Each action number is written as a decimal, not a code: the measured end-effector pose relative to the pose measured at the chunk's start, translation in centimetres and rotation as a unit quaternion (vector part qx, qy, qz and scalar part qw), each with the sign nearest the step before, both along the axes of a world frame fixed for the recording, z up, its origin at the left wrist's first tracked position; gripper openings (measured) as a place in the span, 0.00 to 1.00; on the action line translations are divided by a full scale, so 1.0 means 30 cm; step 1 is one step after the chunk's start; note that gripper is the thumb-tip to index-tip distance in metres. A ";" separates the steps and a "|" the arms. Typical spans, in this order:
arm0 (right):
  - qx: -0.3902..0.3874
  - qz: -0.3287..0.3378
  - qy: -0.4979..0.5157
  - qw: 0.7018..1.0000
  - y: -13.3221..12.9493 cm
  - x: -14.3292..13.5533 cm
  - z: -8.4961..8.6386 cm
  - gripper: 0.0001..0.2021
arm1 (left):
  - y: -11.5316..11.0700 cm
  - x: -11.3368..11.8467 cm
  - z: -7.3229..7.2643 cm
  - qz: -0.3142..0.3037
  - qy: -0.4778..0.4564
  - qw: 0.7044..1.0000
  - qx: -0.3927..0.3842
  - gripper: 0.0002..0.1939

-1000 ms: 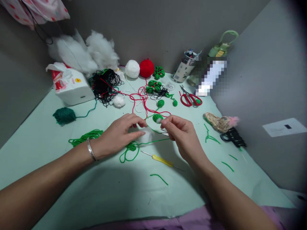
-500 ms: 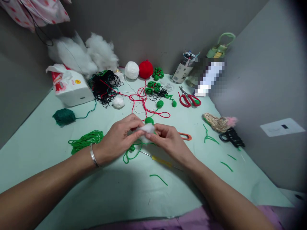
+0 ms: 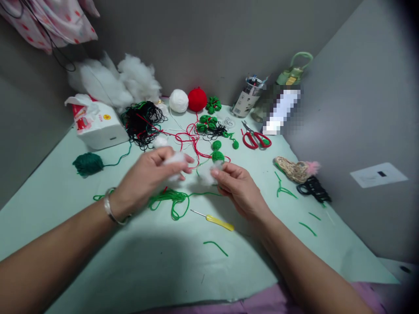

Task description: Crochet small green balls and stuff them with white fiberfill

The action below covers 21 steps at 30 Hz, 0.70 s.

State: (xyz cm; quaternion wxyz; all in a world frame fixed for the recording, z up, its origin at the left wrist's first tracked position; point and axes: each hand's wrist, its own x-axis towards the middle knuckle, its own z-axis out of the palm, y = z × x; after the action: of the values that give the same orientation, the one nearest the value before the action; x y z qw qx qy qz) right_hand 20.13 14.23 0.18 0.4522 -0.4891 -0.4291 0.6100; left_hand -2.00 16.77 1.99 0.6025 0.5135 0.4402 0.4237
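My left hand (image 3: 149,174), slightly blurred, pinches a white tuft of stuffing (image 3: 173,165). Facing it across a small gap, my right hand (image 3: 238,185) holds a second white tuft (image 3: 208,173) between thumb and fingers. A green crocheted ball (image 3: 218,156) shows just above the right hand's tuft; whether the hand touches it, I cannot tell. Below the hands lie looped green yarn (image 3: 173,198) and a crochet hook with a yellow handle (image 3: 220,223). A short green strand (image 3: 216,247) rests nearer to me.
White stuffing (image 3: 104,83) and a tissue pack (image 3: 101,126) stand at the back left. Beyond the hands are tangled red yarn (image 3: 193,138) and black yarn (image 3: 142,124). Red-handled scissors (image 3: 257,139) lie right of centre, with a pen holder (image 3: 248,99) behind.
My hands have moved apart, the left one leftward, and the white stuffing is now in two separate tufts. More of the yellow hook and looped green yarn shows.
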 end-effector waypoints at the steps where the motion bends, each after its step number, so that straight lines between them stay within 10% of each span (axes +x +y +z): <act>1: 0.010 0.007 -0.003 1.000 -0.007 -0.009 -0.002 0.18 | -0.022 0.020 -0.011 -0.044 0.012 0.999 -0.018 0.21; 5: 0.017 0.047 -0.009 0.999 -0.029 -0.033 -0.002 0.17 | -0.052 0.045 -0.025 -0.173 0.085 0.981 -0.013 0.19; 8: 0.008 0.044 -0.010 0.999 -0.030 -0.030 0.002 0.16 | 0.025 -0.031 0.003 -0.028 0.269 0.941 0.202 0.17; 11: -0.011 0.044 -0.021 0.999 -0.026 -0.021 0.003 0.17 | 0.123 -0.138 0.030 0.122 0.416 0.802 0.412 0.13; 13: -0.019 0.057 -0.025 0.998 -0.026 -0.020 0.000 0.18 | 0.154 -0.184 0.037 0.141 0.441 0.760 0.456 0.13; 18: -0.022 0.057 -0.052 0.997 -0.032 -0.029 -0.004 0.20 | 0.127 -0.181 0.032 0.192 0.398 0.781 0.442 0.17; 21: -0.018 0.053 -0.083 0.995 -0.036 -0.030 -0.002 0.22 | 0.131 -0.173 0.025 0.104 0.445 0.806 0.376 0.11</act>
State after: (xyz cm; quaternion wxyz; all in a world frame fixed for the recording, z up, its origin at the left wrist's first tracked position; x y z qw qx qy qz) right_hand 19.21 13.16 0.11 0.3732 -0.5224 -0.4795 0.5983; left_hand -7.19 20.72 2.73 0.0529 0.7830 0.5173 0.3414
